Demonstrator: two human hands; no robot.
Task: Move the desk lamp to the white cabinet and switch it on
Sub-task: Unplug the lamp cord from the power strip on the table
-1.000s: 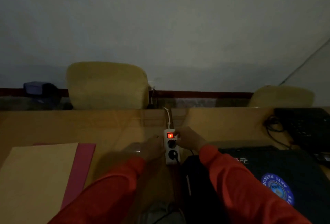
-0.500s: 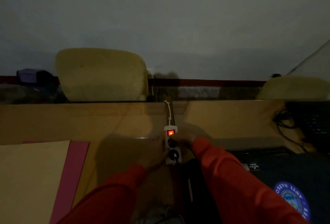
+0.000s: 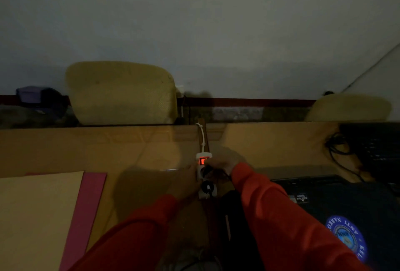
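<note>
Right hand (image 3: 224, 161) grips a dark plug on the power strip (image 3: 204, 175), beside its lit red switch (image 3: 203, 160); left hand (image 3: 186, 181) braces the strip's left edge, grip unclear.

A round blue emblem (image 3: 346, 237) sits on the dark item (image 3: 337, 205) at the lower right, and its ring of white letters, seen upside down, gives "ANTI NARKO" before the rest runs off too dim to make out. Just above it, on the same dark item, there's a small white label (image 3: 300, 199) with print far too tiny and blurred to read. Nothing else in this gloom carries any legible writing.
</note>
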